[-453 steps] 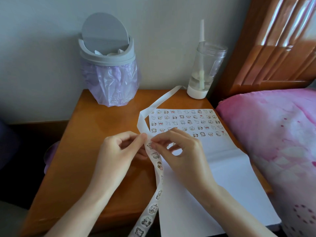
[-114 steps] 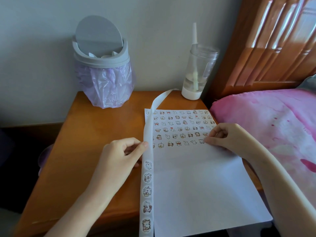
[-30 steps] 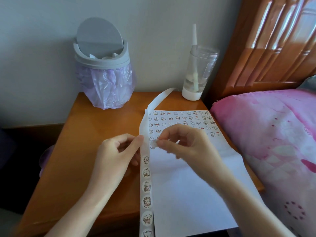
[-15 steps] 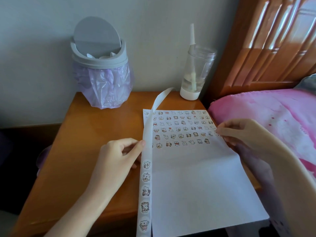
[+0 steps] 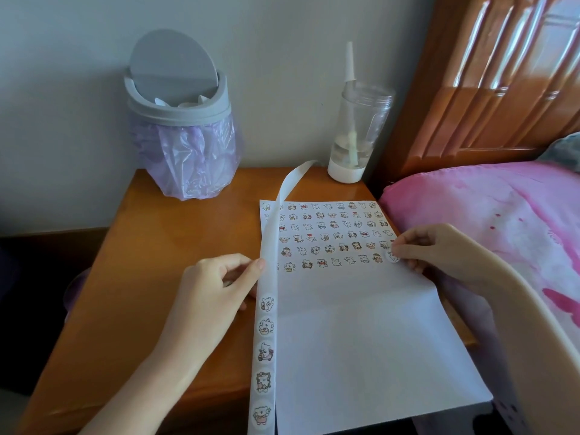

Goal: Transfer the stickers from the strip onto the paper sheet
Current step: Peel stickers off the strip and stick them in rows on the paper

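Pinching is done on both sides of the paper sheet (image 5: 361, 340). A single round sticker (image 5: 392, 256) is held between the thumb and curled fingertips of the right hand (image 5: 439, 249) at the right end of the lowest row, just beside the last sticker there. Whether it is already stuck down cannot be told. That spot seems to be chosen so that the row is closed before a new one is begun, since the rows above are filled nearly from edge to edge. The strip (image 5: 265, 340) is laid along the left edge of the sheet, overlapping it. Its bare length is run away toward the wall, and its loaded length, with five stickers visible, is run past the near edge of the bedside table (image 5: 163, 246). It is pinched at its left edge by the left hand (image 5: 216, 287), whose thumb tip is seen against it and whose other fingers are curled under, just above the next sticker. By this hold the strip is probably stopped from sliding, and the next sticker is left within easy reach. The lower half of the sheet is blank, so the task is judged well under way but far from finished. A lidded bin (image 5: 182, 127) and a clear bottle (image 5: 357, 130) are stood back against the wall, out of the working area.
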Tool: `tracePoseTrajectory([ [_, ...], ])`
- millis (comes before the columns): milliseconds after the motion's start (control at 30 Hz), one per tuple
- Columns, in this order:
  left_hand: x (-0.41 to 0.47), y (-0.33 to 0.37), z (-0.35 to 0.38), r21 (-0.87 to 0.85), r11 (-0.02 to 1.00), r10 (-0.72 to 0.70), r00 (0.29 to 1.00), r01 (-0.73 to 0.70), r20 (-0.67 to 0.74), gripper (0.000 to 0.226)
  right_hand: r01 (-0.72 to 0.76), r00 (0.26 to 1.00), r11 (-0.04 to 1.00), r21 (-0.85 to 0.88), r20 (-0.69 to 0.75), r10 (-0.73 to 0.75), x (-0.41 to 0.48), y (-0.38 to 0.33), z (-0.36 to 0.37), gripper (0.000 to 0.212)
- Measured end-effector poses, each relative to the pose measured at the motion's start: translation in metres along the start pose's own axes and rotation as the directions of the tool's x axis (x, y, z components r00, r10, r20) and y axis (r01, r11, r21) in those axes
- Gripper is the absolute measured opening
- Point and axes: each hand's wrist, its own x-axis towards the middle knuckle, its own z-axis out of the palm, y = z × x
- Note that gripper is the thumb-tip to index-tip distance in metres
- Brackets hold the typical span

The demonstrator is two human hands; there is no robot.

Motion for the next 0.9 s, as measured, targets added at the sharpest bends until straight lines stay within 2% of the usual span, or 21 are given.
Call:
tracePoseTrajectory([
  [500,0.000,0.000,0.000,0.006,1.000,0.000,1.000,0.000,0.008,0.020,0.026,0.997,0.996,-0.084,-0.065,-0.032,0.003,0.004,0.005,0.011],
  [700,0.000,0.000,0.000,0.026,1.000,0.004,1.000,-0.005,0.018,0.020,0.058,0.992,0.983,-0.173,-0.099,-0.076,0.005,0.008,0.005,0.007],
  [900,0.000,0.000,-0.001,0.048,0.999,0.005,1.000,-0.006,0.016,0.021,0.110,0.981,0.960,-0.257,-0.126,-0.146,0.006,0.013,0.003,0.019],
])
